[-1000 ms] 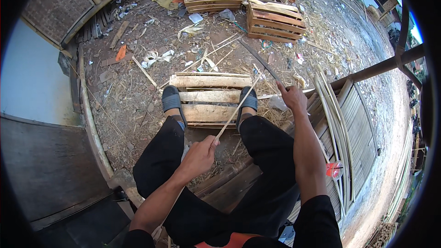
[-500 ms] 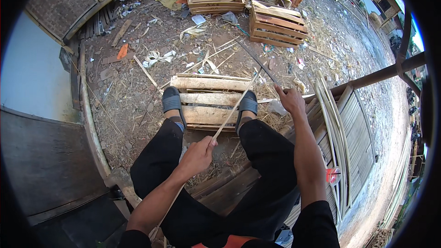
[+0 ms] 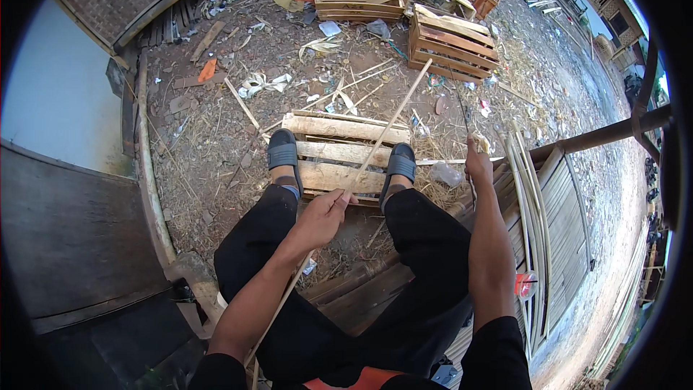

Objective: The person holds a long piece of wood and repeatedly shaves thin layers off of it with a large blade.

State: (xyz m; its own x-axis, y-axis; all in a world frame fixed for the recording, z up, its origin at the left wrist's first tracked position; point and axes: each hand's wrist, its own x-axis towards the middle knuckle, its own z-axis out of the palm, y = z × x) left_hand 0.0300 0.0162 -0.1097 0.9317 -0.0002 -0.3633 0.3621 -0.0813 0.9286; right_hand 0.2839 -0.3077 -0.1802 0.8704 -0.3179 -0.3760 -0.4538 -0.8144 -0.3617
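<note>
A long pale bamboo strip (image 3: 393, 117) runs through my left hand (image 3: 321, 220), whose fingers are closed round it. Its far end slants up to the right over the ground, and its tail passes below my left forearm toward my lap. Off to the right, my right hand (image 3: 478, 164) grips a long, thin-bladed knife (image 3: 463, 108). The dark blade points away from me, seen nearly edge-on and apart from the strip. My sandalled feet rest on a slatted wooden crate (image 3: 339, 152), and the strip crosses above its right part.
Several wooden crates (image 3: 455, 43) stand at the far side. Long bamboo strips (image 3: 530, 224) lie on a slatted bamboo panel (image 3: 567, 217) at my right, near a red-and-clear plastic cup (image 3: 525, 285). A bamboo pole (image 3: 599, 132) crosses there. Scraps litter the ground; a wall (image 3: 65, 101) stands left.
The knife has swung from lying against the strip to pointing away, clear of it, as my right hand moved right and slightly nearer. The strip's far end now shows higher and farther right.
</note>
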